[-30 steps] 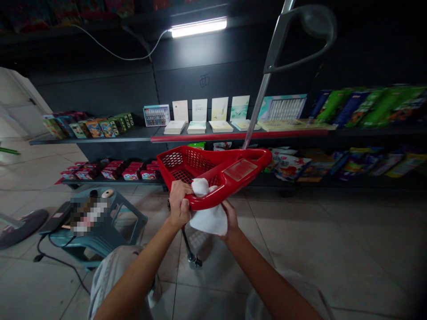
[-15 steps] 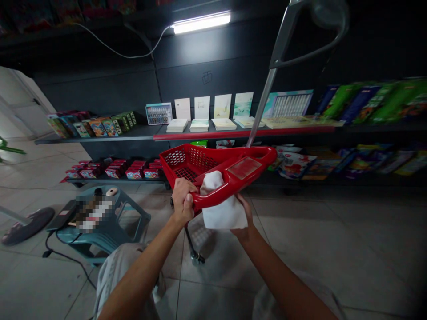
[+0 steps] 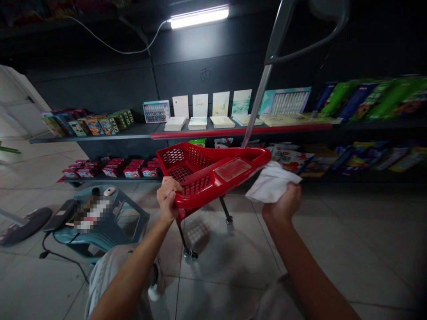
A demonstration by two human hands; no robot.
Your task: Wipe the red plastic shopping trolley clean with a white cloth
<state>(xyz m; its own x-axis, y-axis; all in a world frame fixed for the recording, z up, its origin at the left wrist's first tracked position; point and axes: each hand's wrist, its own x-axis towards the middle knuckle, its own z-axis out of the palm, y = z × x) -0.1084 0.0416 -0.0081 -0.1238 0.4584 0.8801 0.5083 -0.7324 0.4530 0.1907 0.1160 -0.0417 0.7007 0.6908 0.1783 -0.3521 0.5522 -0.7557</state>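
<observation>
left hand (image 3: 167, 200) grip on basket (image 3: 213, 189), pole (image 3: 256, 106) up-right

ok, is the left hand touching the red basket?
Touching. The head view shows the left hand with its fingers curled over the near rim of the red basket, no gap. The right hand grips a white cloth.

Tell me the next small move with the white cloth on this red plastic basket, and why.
Probably press the white cloth onto the right end of the red plastic basket and wipe there: the right hand holds it beside that end, and the left hand grips the near rim, steadying it.
</observation>
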